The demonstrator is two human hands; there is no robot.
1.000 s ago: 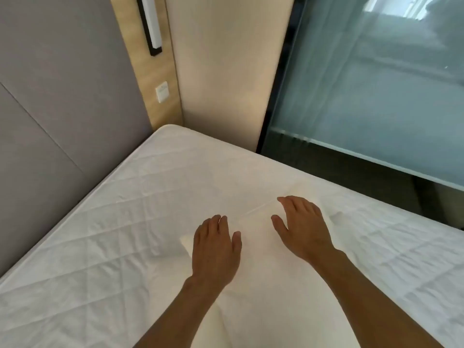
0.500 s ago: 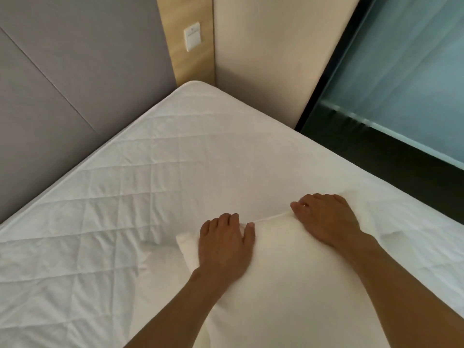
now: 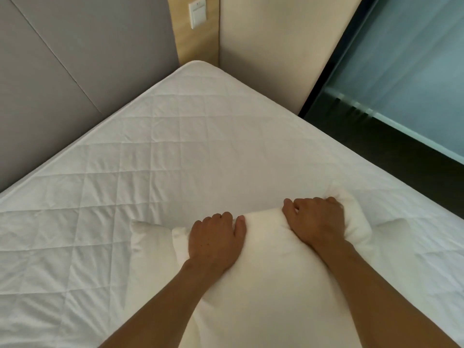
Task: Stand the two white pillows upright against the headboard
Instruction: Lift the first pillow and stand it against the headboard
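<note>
Both hands have changed from lying flat on the upper pillow (image 3: 271,259) to gripping its far edge; the left hand (image 3: 216,243) has its fingers curled over the edge nearest the headboard (image 3: 75,84), clamped on the fabric; the right hand (image 3: 317,223) is likewise closed on the same edge, farther from the headboard, and the fabric bunches beside it. The upper pillow lies flat, well apart from the headboard, across bare mattress (image 3: 188,151); a second pillow (image 3: 150,237) lies beneath it, one corner showing on the headboard side. The view has also dropped toward the bed. Judgement: grasp secured, lift not yet begun; neither pillow is upright; the task is at its opening step.
</note>
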